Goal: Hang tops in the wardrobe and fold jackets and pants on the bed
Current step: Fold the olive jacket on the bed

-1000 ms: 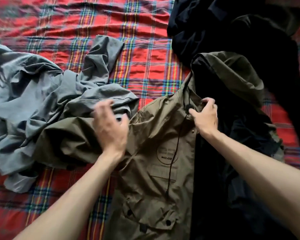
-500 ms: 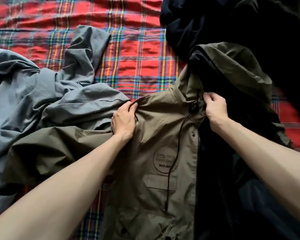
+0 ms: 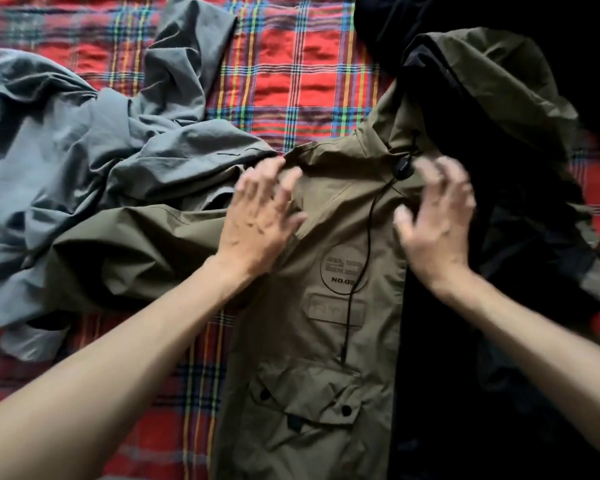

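An olive hooded jacket lies front-up on the red plaid bed cover, its dark lining open at the right and its hood at the top right. My left hand is spread with fingers apart over the jacket's left shoulder. My right hand hovers with fingers spread beside the collar and the black drawstring toggle. Both hands are blurred and grip nothing. The jacket's left sleeve stretches out to the left.
A crumpled grey garment lies at the left, partly under the olive sleeve. Dark clothes are piled at the top right. Bare plaid cover shows at the top middle and bottom left.
Both hands have let go of the jacket's shoulder and collar and spread open. The jacket's front lies flatter and fills more of the view.
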{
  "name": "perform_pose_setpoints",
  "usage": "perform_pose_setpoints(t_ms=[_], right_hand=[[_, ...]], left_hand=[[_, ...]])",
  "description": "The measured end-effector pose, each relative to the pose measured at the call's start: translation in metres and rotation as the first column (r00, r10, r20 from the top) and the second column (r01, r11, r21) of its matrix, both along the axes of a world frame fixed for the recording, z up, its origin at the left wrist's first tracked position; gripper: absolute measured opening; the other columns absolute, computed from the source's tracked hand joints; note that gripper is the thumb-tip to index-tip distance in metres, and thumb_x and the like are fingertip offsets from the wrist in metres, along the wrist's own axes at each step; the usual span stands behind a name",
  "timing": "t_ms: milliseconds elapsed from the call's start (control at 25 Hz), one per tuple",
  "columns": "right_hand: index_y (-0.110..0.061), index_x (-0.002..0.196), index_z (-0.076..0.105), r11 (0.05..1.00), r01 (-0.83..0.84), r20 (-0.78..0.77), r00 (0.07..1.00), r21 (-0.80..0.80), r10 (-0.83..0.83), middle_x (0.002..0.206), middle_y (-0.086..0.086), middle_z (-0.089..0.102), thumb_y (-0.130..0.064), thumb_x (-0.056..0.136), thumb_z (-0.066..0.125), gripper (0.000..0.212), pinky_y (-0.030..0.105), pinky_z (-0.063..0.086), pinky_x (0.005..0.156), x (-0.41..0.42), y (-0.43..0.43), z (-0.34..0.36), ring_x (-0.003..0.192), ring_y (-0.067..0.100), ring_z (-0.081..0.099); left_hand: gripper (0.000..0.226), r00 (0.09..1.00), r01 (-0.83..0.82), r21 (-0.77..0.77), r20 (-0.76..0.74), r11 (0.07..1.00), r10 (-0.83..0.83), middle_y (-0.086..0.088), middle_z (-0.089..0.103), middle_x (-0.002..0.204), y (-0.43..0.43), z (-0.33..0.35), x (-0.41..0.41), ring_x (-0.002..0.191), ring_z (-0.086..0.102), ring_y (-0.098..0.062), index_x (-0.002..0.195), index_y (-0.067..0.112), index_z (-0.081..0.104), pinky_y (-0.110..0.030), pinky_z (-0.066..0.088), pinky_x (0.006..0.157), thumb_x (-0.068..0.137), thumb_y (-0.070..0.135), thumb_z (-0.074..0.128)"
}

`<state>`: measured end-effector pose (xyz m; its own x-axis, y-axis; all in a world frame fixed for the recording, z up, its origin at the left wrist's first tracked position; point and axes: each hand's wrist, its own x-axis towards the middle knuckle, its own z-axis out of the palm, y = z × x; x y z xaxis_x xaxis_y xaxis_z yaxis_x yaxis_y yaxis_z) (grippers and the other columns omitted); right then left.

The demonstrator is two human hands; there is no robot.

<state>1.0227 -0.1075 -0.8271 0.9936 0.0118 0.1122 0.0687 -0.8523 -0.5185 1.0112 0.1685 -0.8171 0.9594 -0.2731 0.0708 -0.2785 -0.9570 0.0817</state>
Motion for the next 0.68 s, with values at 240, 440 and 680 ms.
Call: perform_pose_setpoints(t_ms=[240,440,680], right_hand=[[-0.014,0.142,0.047,0.966,-0.242,-0.306,0.930,-0.087,0.206,0.153,0.011,0.036,-0.023,0.086,0.068,0.060,0.045,0.027,0.117,-0.134,0.011,-0.018,0.140,0.029,0.035],[-0.011,0.145,0.038,0.990,0.042,-0.426,0.904,0.138,0.021,0.139,0.009,0.037,-0.018,0.087,0.069,0.066,0.034,0.040,0.107,-0.251,0.000,0.010,0.124,0.020,0.044],[-0.014,0.121,0.059,0.788,0.589,-0.808,0.545,0.178,-0.225,0.105,0.001,0.063,-0.021,0.085,0.075,0.040,0.028,0.043,0.081,-0.392,0.010,0.001,0.100,0.017,0.060]], left_hand=[[0.069,0.948,0.122,0.265,-0.316,0.957,-0.034,-0.016,0.029,0.158,0.009,-0.014,-0.111,0.148,0.020,-0.030,0.150,0.012,0.035,-0.045,0.014,0.121,0.092,0.044,0.055],[0.061,0.849,-0.466,-0.168,-0.362,0.869,0.385,-0.019,0.046,0.136,0.007,0.010,-0.242,0.125,0.045,-0.035,0.137,0.003,0.043,-0.043,0.039,0.107,0.089,0.035,0.064],[0.056,0.281,-0.810,0.054,-0.838,0.583,0.468,-0.018,0.059,0.132,0.033,0.002,-0.377,0.124,0.053,-0.035,0.129,0.007,0.052,-0.039,0.042,0.099,0.094,0.051,0.055]])
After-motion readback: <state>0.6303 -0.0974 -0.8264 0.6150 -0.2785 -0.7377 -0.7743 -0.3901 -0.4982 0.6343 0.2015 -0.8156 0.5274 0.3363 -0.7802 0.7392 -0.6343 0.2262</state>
